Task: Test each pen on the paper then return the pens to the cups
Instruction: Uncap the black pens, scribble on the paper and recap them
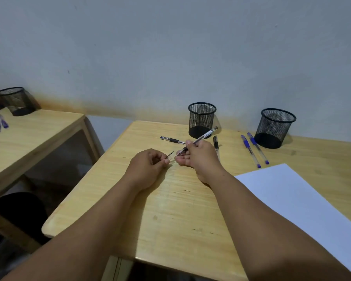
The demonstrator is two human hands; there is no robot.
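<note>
Clear-barrelled black pen point(201, 138) gripped in the right hand point(199, 154), tip toward its clear cap point(170, 156), pinched by the left hand point(148, 163). Beyond the hands: two black mesh cups point(202, 120); right: white paper sheet point(300, 203).

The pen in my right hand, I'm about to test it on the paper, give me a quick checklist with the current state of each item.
1. Pen gripped by right hand: ok.
2. Cap off, pinched in left hand: ok.
3. Pen tip over the paper: not ok, it is above bare table to the left of the sheet.
4. Paper free of objects: ok.
5. Ink flows: cannot tell.
6. Mesh cups upright for the return: ok; other pens lie beside them.
</note>
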